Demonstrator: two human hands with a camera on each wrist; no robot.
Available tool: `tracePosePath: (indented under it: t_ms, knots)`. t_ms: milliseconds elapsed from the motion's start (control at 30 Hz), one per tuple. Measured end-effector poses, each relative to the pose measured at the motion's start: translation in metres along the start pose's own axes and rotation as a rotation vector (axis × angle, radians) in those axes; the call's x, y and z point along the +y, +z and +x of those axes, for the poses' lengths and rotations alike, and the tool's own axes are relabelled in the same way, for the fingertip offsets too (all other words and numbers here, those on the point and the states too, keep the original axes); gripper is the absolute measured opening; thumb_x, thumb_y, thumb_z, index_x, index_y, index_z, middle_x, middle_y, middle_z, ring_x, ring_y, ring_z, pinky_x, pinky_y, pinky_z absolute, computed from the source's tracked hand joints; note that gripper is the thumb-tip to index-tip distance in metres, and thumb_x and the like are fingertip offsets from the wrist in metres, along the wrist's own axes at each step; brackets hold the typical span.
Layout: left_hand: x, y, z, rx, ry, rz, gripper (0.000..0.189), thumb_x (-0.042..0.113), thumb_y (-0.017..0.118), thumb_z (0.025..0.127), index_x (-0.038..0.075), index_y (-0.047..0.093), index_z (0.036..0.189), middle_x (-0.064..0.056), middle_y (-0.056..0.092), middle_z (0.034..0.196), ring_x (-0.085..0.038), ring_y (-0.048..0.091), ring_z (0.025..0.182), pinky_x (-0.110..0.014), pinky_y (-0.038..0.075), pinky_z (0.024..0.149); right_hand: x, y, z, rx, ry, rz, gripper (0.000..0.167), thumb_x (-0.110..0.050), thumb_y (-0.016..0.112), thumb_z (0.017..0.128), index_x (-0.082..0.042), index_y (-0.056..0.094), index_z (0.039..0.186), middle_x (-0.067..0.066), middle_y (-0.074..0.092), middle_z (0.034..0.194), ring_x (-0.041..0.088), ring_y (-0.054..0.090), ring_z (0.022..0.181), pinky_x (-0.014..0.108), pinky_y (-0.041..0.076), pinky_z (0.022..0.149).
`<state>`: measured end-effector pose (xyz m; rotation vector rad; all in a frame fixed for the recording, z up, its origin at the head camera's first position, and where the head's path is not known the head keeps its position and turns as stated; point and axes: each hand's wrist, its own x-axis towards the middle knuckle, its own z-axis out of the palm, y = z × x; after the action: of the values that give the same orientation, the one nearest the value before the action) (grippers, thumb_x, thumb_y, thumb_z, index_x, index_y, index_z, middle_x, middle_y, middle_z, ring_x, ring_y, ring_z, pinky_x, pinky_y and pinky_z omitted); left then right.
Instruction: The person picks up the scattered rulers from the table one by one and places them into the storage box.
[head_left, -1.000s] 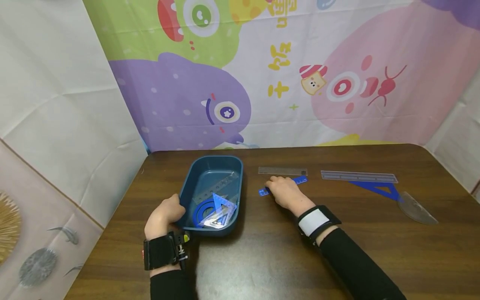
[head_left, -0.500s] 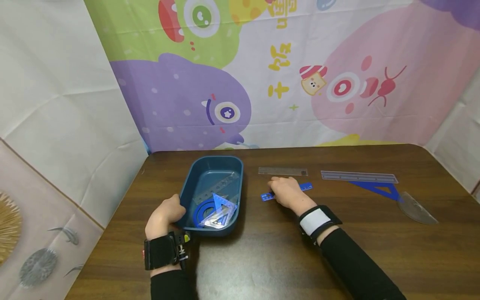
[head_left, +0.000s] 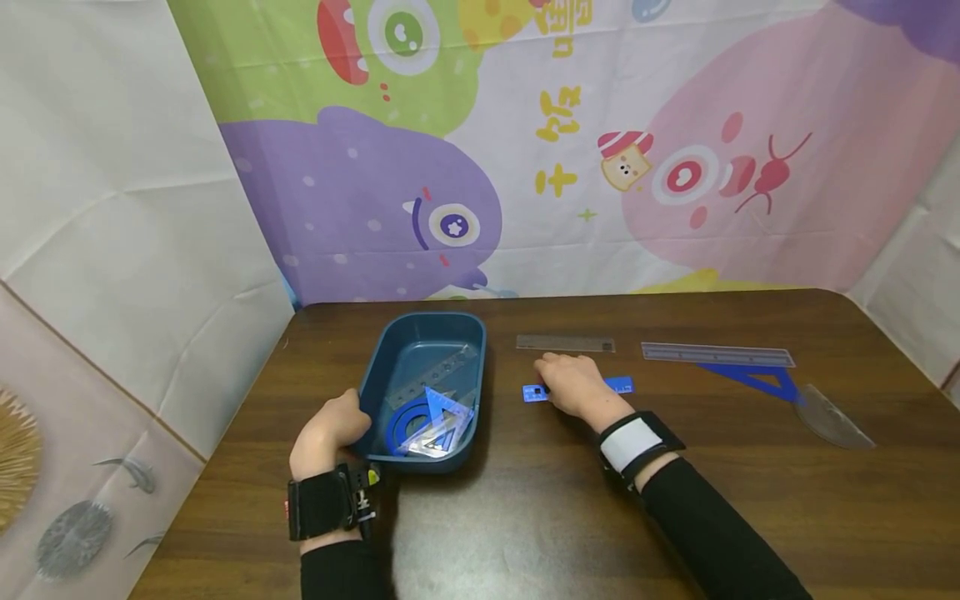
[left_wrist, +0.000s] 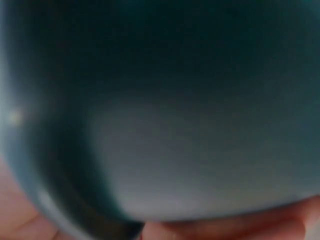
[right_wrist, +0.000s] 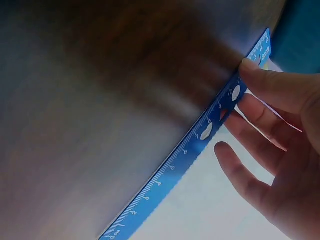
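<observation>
My right hand (head_left: 573, 385) pinches a blue ruler (right_wrist: 172, 167) between thumb and fingertips, low over the table. In the right wrist view the thumb presses on the ruler's face towards one end, with fingers behind it. In the head view both ends stick out past the hand. My left hand (head_left: 330, 429) grips the left side of a teal plastic bin (head_left: 427, 467), whose wall fills the left wrist view. Inside the bin lie a clear ruler (head_left: 431, 377), a blue ring-shaped piece (head_left: 395, 425) and overlapping set squares (head_left: 448, 410).
A clear ruler (head_left: 566, 342) lies just beyond my right hand. Further right on the brown table (head_left: 525, 533) are another clear ruler (head_left: 717, 354), a blue set square (head_left: 783, 383) and a clear protractor (head_left: 832, 417). A cartoon cloth (head_left: 525, 233) hangs behind.
My right hand has turned the blue ruler from a slant to nearly level across, its right end coming slightly nearer. My left hand and the bin have stayed put.
</observation>
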<state>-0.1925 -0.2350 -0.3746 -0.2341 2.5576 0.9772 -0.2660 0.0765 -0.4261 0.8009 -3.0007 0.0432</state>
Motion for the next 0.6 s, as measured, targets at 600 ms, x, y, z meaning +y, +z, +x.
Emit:
tracePosePath:
  t_ms: [600]
  knots:
    - [0.002,-0.003,0.001,0.017,0.008,0.088,0.05,-0.002,0.036,0.083,-0.016,0.025,0.129,-0.039,0.039,0.125,-0.036,0.053,0.096,-0.038,0.053,0.063,-0.016,-0.009,-0.006,0.173,-0.012,-0.046,0.022,0.0,0.064,0.077,-0.008,0.063,0.096,0.008,0.062,0.089,0.024,0.06,0.081,0.039,0.051,0.062]
